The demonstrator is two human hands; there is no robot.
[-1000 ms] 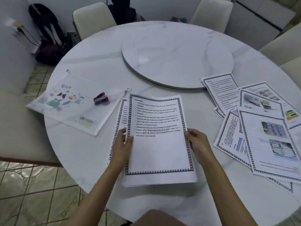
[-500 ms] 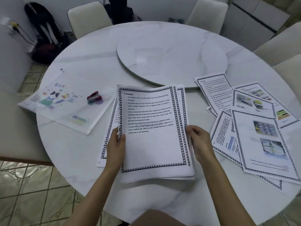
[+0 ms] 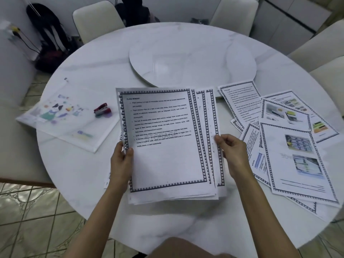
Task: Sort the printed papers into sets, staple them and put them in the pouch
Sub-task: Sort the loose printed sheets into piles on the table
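I hold a stack of bordered printed papers [image 3: 167,146] tilted up off the round table, top page a text sheet. My left hand [image 3: 122,162] grips the stack's left edge, thumb on top. My right hand [image 3: 232,153] pinches its right edge, where several sheets fan out. A translucent pouch [image 3: 61,116] with cartoon prints lies flat at the left. A small red stapler [image 3: 102,109] sits on the pouch's right part. More printed pages [image 3: 290,142], some with colour pictures, lie spread on the right.
The white marble table [image 3: 96,75] carries a round turntable [image 3: 195,62] in its middle. Cream chairs [image 3: 96,19] ring the table. A dark bag [image 3: 48,43] leans by the wall at the back left. Tiled floor shows at the lower left.
Both hands have raised the paper stack off the table and tilted it toward me. The sheets on its right edge have fanned apart. Pouch, stapler and right-hand pages stay put.
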